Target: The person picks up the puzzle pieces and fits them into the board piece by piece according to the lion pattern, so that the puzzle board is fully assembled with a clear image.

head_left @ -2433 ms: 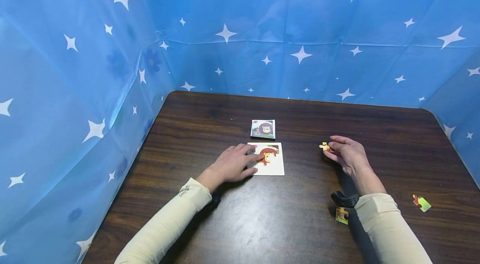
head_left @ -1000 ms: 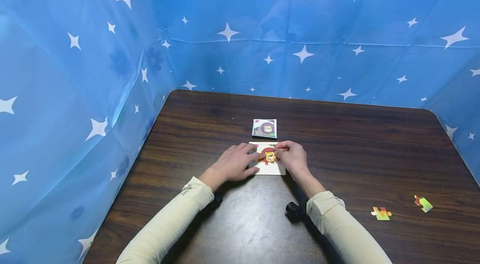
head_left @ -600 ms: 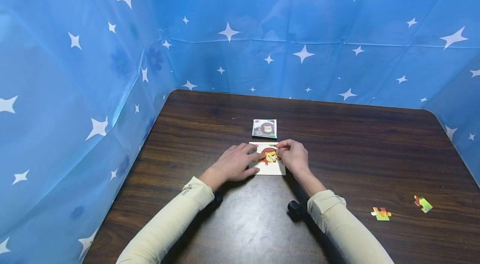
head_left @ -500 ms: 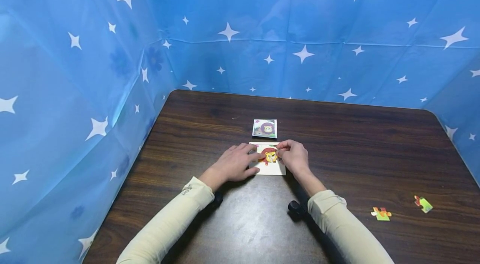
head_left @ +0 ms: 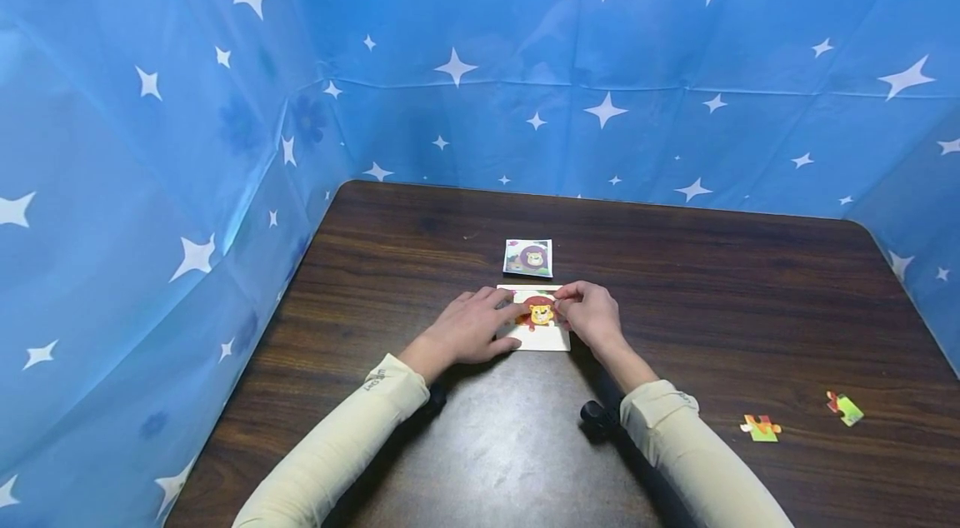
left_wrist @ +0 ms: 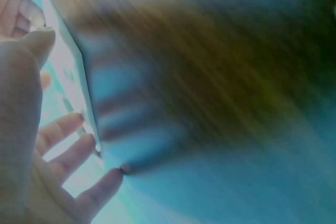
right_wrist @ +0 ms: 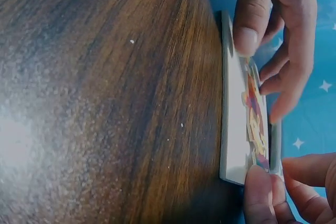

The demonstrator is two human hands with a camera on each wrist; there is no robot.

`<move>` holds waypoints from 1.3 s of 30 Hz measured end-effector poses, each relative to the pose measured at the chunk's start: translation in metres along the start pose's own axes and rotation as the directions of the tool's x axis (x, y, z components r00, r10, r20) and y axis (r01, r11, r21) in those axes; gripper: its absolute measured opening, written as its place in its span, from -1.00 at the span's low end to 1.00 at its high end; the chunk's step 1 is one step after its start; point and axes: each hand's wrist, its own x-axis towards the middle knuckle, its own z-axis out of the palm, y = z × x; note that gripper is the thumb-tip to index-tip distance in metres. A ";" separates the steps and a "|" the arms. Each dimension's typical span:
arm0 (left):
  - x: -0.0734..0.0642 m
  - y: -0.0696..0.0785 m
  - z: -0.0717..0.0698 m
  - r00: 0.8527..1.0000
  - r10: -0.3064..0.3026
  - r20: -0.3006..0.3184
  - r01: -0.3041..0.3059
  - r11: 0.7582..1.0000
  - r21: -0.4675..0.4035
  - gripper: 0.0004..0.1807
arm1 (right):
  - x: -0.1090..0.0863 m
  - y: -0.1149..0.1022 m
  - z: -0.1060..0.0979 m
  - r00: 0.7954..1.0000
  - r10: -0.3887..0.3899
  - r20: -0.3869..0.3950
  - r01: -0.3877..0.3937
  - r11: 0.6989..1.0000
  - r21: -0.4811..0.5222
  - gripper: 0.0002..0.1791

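Observation:
A white puzzle board lies on the table, bearing a partly assembled lion jigsaw with a red-brown mane. My left hand rests on the board's left side, fingers spread over the picture. At the right edge of the jigsaw, my right hand pinches a puzzle piece between thumb and fingers, mostly hidden by them. In the right wrist view the right thumb meets the jigsaw's near end, while the left hand touches its far end. The left wrist view shows the board edge-on.
Just behind the board lies a picture card of the lion. To the right sit a loose orange-green piece and a red-green piece. Blue star-patterned curtain surrounds the brown table.
My right hand has moved left from the open table to the board with the yellow piece; the lion's face looks fuller. Its forearm covers where another piece lay. My left hand stays put.

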 end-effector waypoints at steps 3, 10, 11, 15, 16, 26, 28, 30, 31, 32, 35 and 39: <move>0.002 0.002 0.001 1.000 -0.009 0.013 0.009 1.000 0.028 -0.32 | 0.001 0.001 -0.001 1.000 0.006 0.001 -0.006 1.000 0.007 -0.84; 0.006 0.010 -0.001 0.999 -0.018 0.049 0.013 0.995 0.100 -0.38 | 0.001 0.002 -0.004 1.000 0.022 0.004 -0.022 0.999 0.024 -0.85; 0.007 0.011 -0.002 0.998 -0.019 0.055 0.013 0.994 0.109 -0.38 | 0.001 0.003 -0.004 1.000 0.024 0.004 -0.024 0.999 0.026 -0.84; 0.009 0.016 -0.002 0.997 -0.022 0.069 0.013 0.991 0.134 -0.37 | 0.000 0.005 -0.009 1.000 0.029 0.007 -0.029 0.998 0.047 -0.80; 0.009 0.017 -0.002 0.997 -0.024 0.071 0.014 0.991 0.136 -0.37 | 0.000 0.006 -0.010 0.999 0.031 0.010 -0.031 0.998 0.054 -0.78; 0.009 0.015 -0.001 0.998 -0.024 0.053 0.019 0.996 0.091 -0.38 | 0.001 0.013 -0.051 0.996 0.076 0.042 -0.080 0.992 0.094 -0.71; 0.008 0.014 -0.001 0.999 -0.034 0.040 0.031 0.996 0.086 -0.38 | -0.001 0.017 -0.070 0.995 0.078 0.059 -0.084 0.991 0.102 -0.69; 0.003 0.011 -0.001 0.998 -0.053 0.027 0.051 0.995 0.082 -0.38 | -0.003 0.021 -0.088 0.995 0.067 0.076 -0.075 0.991 0.107 -0.65; 0.002 0.010 -0.001 0.998 -0.056 0.021 0.054 0.996 0.077 -0.39 | -0.005 0.025 -0.099 0.995 0.066 0.080 -0.075 0.991 0.110 -0.64; 0.002 0.009 -0.001 0.999 -0.052 0.016 0.050 0.996 0.074 -0.39 | -0.007 0.030 -0.111 0.995 0.070 0.077 -0.079 0.990 0.117 -0.62; 0.006 0.011 0.000 0.999 -0.029 0.016 0.028 0.998 0.061 -0.38 | -0.017 0.050 -0.151 0.995 0.089 0.042 -0.093 0.988 0.122 -0.57; 0.017 0.018 0.004 1.000 0.001 0.016 -0.002 0.998 0.061 -0.37 | -0.037 0.077 -0.197 0.991 0.132 -0.007 -0.131 0.986 0.100 -0.53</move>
